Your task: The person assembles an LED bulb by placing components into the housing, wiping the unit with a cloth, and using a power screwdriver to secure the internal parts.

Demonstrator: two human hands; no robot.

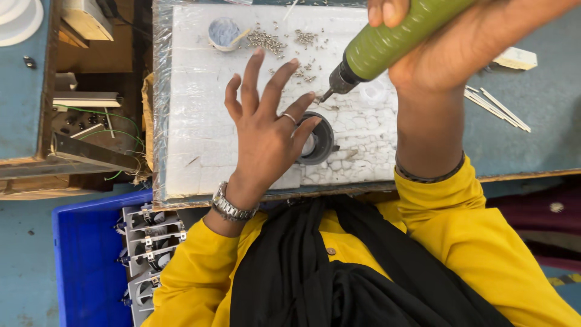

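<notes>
My right hand (451, 42) grips a green electric screwdriver (393, 39), tilted so its bit points down-left at the rim of a dark round part (322, 142). That part sits on a white foam board wrapped in clear film (200, 133). My left hand (266, 130) lies over the part's left side with fingers spread, the ring and little fingers touching its rim. Small silver screws (266, 41) are scattered on the board beyond my fingers. A small round container (224, 31) stands beside them.
A blue crate (85, 254) at lower left holds several grey metal-and-plastic assemblies (148, 242). A wooden tray (91, 103) with wires and metal bars lies at left. White sticks (496, 109) rest on the blue table at right. A white bowl (18, 18) is top left.
</notes>
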